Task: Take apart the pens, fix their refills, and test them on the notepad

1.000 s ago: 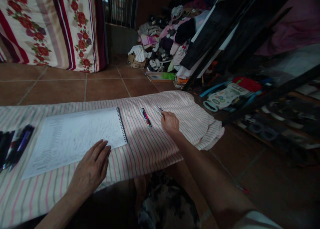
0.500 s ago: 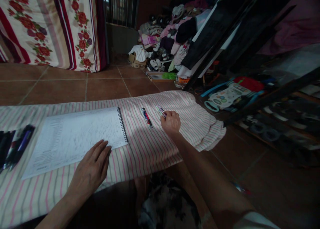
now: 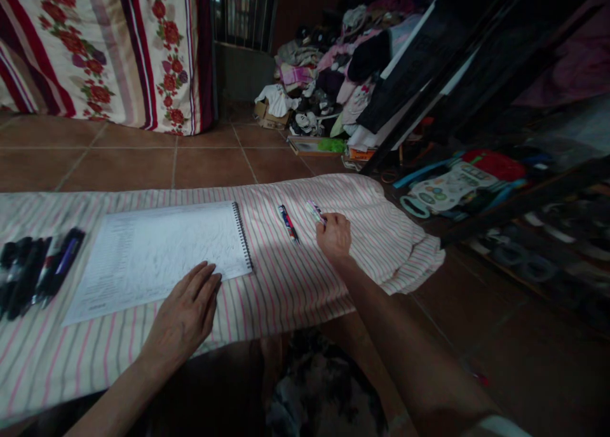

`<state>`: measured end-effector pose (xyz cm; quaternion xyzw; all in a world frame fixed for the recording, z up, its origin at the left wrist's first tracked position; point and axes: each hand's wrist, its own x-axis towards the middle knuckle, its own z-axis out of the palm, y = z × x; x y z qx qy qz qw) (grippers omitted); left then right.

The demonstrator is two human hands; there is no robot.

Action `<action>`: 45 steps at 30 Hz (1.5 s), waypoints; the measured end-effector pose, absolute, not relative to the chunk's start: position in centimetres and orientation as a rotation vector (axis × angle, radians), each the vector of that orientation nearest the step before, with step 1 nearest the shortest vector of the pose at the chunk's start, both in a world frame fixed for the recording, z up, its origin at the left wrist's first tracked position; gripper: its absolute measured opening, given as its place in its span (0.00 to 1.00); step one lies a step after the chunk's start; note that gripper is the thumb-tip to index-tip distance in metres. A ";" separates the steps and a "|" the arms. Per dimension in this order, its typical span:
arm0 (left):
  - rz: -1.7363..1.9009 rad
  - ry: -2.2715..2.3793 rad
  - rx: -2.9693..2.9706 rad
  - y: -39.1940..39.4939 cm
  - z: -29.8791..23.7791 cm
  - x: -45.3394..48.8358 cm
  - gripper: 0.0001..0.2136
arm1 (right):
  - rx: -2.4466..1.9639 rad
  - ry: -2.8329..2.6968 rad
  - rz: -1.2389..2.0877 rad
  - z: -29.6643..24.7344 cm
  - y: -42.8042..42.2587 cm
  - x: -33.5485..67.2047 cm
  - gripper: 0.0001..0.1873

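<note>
The left hand (image 3: 183, 310) lies flat, grasping nothing, over the near edge of the spiral notebook (image 3: 166, 253). Farther off, the right hand (image 3: 334, 235) has its grip closed on the near end of a pale pen (image 3: 313, 209) over the striped cloth (image 3: 376, 234). Likely light, stiff and smooth, it suits a mid-barrel pinch; fingers hide its near end.

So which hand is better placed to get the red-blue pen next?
Probably the right hand: it's closer to the red-blue pen, though it's touching a pale pen. The left hand is farther away, at the notebook.
</note>
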<state>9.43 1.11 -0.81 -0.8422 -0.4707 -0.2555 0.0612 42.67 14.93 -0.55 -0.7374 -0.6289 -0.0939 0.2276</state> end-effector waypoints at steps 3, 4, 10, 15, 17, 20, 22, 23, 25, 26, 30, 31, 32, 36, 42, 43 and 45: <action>-0.775 -1.487 -2.545 1.0 -0.9 9.4 0.14 | -1.906 -1.720 -0.299 -0.5 14.8 41.9 0.16; -0.757 -1.502 -2.560 1.0 -0.9 9.4 0.15 | -1.861 -1.706 -0.292 -0.3 14.7 41.4 0.15; -0.829 -1.565 -2.567 0.8 -0.9 9.7 0.15 | -1.558 -1.572 -0.130 0.8 13.3 34.1 0.14; -0.948 -1.485 -2.585 0.3 -0.2 9.5 0.13 | -1.315 -1.646 0.049 1.7 9.5 26.1 0.13; -0.973 -1.514 -2.566 0.3 0.6 8.8 0.13 | -1.241 -1.739 0.122 2.1 8.2 23.7 0.13; -0.972 -1.684 -2.474 0.5 2.2 6.6 0.12 | -1.181 -1.802 0.180 2.7 7.4 21.2 0.13; -0.931 -1.848 -2.330 0.7 3.1 4.4 0.11 | -1.167 -1.796 0.199 2.9 7.4 20.2 0.13; -0.904 -1.922 -2.261 0.9 3.5 3.2 0.11 | -1.156 -1.796 0.210 3.1 7.4 19.7 0.13; -0.847 -2.067 -2.143 1.0 4.1 0.8 0.11 | -1.129 -1.817 0.237 3.1 7.3 19.1 0.12; -0.814 -2.136 -2.101 1.0 4.3 -0.3 0.11 | -1.115 -1.835 0.248 3.1 7.2 18.9 0.12; -0.716 -2.361 -1.896 0.3 4.8 -4.0 0.12 | -1.043 -1.910 0.226 2.9 6.4 18.3 0.12; -0.684 -2.379 -1.849 0.1 4.9 -4.7 0.13 | -1.027 -1.926 0.216 2.9 6.4 18.2 0.12; -0.650 -2.390 -1.831 -0.2 4.9 -5.3 0.13 | -1.020 -1.939 0.212 3.0 6.4 18.1 0.12; -0.543 -2.502 -1.707 -1.0 4.9 -7.1 0.14 | -1.027 -1.942 0.219 3.3 6.9 17.2 0.13; -0.491 -2.535 -1.674 -1.0 4.2 -7.7 0.14 | -1.023 -1.925 0.246 3.4 7.6 16.1 0.13; -0.468 -2.541 -1.674 -0.9 4.0 -7.7 0.15 | -1.019 -1.926 0.248 3.4 7.6 16.0 0.13; -0.421 -2.546 -1.680 -0.7 3.7 -7.5 0.15 | -1.017 -1.930 0.246 3.3 7.8 15.9 0.12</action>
